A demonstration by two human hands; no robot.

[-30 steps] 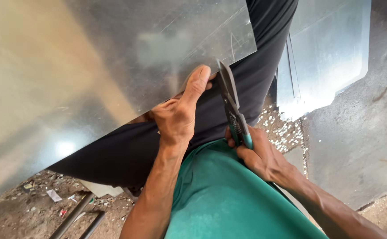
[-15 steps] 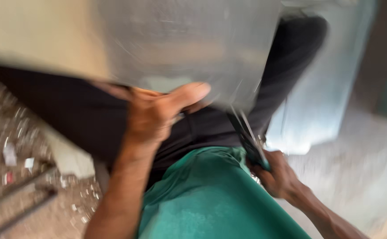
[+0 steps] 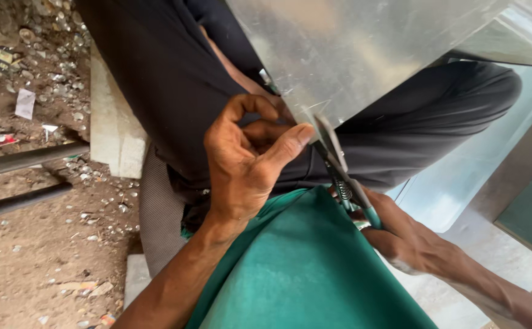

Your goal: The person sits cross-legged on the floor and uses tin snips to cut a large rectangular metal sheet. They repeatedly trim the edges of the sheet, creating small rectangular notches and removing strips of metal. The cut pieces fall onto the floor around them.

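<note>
The shiny grey sheet of metal (image 3: 363,55) shows only a short cut; our left hand (image 3: 247,164) pinches its edge, and our right hand (image 3: 400,234) grips the green-handled snips (image 3: 339,164), blades just beside our thumb.

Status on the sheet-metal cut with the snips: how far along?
Done: little that shows; a short slit at the lower edge of the metal sheet.
In hand: the right hand grips the snips, blades at that edge; the left hand pinches the sheet beside them, thumb by the blades.
Left: the sheet above the blades looks uncut, so most of the cut seems to remain.
</note>
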